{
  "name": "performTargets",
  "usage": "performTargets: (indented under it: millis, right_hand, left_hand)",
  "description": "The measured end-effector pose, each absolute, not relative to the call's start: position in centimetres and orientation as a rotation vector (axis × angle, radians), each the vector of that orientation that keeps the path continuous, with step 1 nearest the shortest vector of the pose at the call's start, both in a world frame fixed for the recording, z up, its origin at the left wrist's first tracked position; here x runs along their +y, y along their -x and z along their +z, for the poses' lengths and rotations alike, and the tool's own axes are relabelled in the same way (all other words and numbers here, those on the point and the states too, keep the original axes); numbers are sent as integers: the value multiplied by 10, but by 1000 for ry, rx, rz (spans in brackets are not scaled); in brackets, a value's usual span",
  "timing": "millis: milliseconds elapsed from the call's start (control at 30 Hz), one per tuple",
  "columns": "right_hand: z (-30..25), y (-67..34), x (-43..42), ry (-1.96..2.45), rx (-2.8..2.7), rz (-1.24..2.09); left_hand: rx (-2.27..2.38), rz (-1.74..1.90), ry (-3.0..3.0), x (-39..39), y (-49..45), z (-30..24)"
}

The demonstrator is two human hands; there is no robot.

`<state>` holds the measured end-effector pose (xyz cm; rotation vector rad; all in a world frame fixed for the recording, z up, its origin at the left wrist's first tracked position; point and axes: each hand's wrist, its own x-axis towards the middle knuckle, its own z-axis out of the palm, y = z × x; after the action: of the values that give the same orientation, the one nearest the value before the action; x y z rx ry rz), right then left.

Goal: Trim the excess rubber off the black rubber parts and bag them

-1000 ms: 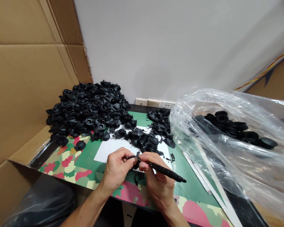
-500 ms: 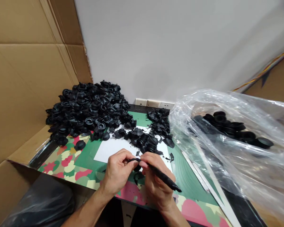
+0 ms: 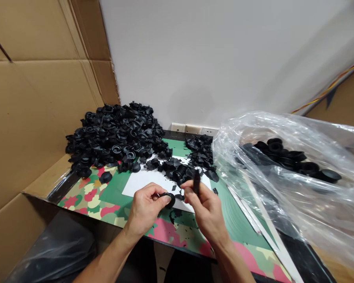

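My left hand (image 3: 146,210) is closed around a small black rubber part (image 3: 168,199), pinched between thumb and fingers above the table. My right hand (image 3: 205,210) is closed on a black pen-like tool (image 3: 196,182), which now points up and away from me, just right of the part. Both hands hover over a white sheet (image 3: 147,181) on a green cutting mat (image 3: 112,188). A few ribbed black rubber parts (image 3: 181,172) lie just beyond my fingers, with black scraps (image 3: 174,214) under my hands.
A big heap of black rubber parts (image 3: 115,135) fills the back left, against a cardboard wall (image 3: 38,106). A pile of trimmed scraps (image 3: 202,151) lies at the back centre. A clear plastic bag (image 3: 286,184) with more black parts spreads across the right. A camouflage-patterned cover (image 3: 85,196) lies under the mat.
My right hand has swung the tool from lying low and pointing right to standing up, pulled away from the part. My left hand keeps the part. The view shifted slightly left.
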<state>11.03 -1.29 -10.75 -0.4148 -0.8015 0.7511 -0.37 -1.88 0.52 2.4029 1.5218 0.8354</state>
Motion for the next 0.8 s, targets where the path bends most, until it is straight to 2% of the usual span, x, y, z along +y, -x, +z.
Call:
performTargets:
  millis: [167, 467, 700, 800]
  right_hand:
    - [-101, -111, -15, 486, -1039, 702]
    - [-105, -116, -11, 490, -1132, 566]
    - [-106, -116, -9, 710, -1307, 3]
    - [-103, -109, -8, 768, -1284, -116]
  left_hand:
    - [1442, 808, -2560, -21, 8, 3]
    - [1303, 736, -3089, -29, 4, 0]
    - [1270, 639, -3436, -27, 5, -3]
    - [1244, 629, -3458, -27, 6, -5]
